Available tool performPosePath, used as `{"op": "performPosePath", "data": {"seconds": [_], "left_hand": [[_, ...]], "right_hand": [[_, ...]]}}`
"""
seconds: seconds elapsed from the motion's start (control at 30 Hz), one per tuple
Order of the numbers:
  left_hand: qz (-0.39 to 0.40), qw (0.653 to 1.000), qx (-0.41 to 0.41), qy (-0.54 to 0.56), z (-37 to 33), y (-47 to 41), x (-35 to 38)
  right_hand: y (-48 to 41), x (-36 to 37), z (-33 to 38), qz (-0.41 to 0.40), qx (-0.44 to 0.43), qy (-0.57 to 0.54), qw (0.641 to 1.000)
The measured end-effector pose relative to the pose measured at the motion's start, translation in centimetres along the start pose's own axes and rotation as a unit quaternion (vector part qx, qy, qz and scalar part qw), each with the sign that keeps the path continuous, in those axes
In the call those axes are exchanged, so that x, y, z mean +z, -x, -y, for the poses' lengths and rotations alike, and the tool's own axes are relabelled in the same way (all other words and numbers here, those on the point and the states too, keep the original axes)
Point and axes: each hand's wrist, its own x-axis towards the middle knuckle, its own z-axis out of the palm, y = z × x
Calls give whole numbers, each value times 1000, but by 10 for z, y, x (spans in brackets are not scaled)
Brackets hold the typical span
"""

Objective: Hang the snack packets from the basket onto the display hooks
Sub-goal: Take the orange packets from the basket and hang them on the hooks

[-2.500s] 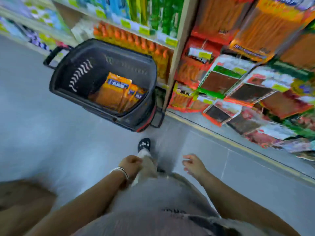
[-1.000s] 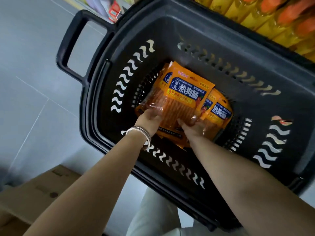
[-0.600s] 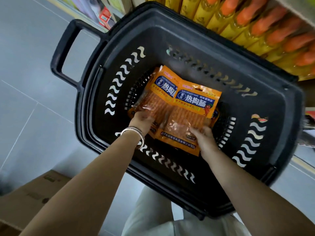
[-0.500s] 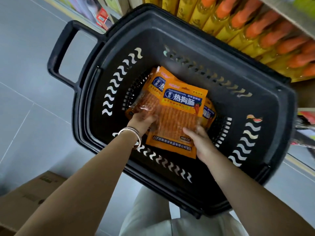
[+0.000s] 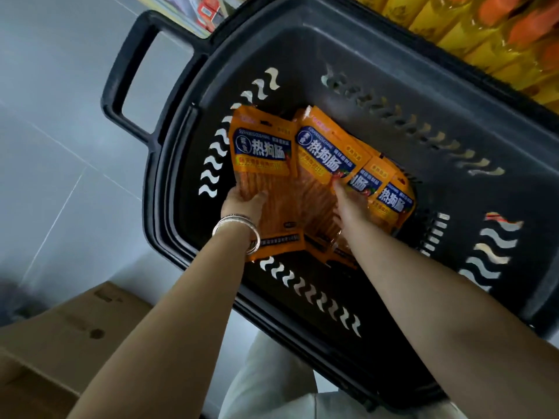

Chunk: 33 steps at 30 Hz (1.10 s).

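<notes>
This looks like the picking-up step, with nothing hung yet. All the snack packets lie inside the black plastic basket [image 5: 393,71], fanned across its slotted bottom. The left hand [image 5: 242,204], a silver bangle [image 5: 239,226] on its wrist, has its grip clenched on the lower half of the packet nearest the handle [image 5: 263,152], with the thumb on the front. The right hand [image 5: 351,204] is down among the pile in the middle of the basket, against the second packet [image 5: 326,152]. I cannot tell whether that grip has closed on anything. More packets [image 5: 393,201] are shingled toward the far side.

The packets are flat, glossy orange film pouches with a blue label band and a clear window showing thin sticks. They look slippery and floppy. I'd say the next move calls for peeling one pouch off the stack and lifting it clear of the basket wall by its top edge. The display hooks are out of sight.
</notes>
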Motion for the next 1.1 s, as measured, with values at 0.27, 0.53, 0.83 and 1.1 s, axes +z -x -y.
{"op": "performPosePath", "data": {"seconds": [0.27,0.53,0.83,1.1], "left_hand": [[19,1000,0,10,-7,2,3],[67,997,-14,19,-24,56,-6],[114,986,117,-41,-39,179,-5],[45,874,473,-101,-43,320,29]], "right_hand": [[-10,24,9,-86,-13,36,996],[75,-72,-6,-16,-49,-184,982],[185,-168,-19,-46,-209,-36,976],[275,-301,-40,-150,-434,-30,888]]}}
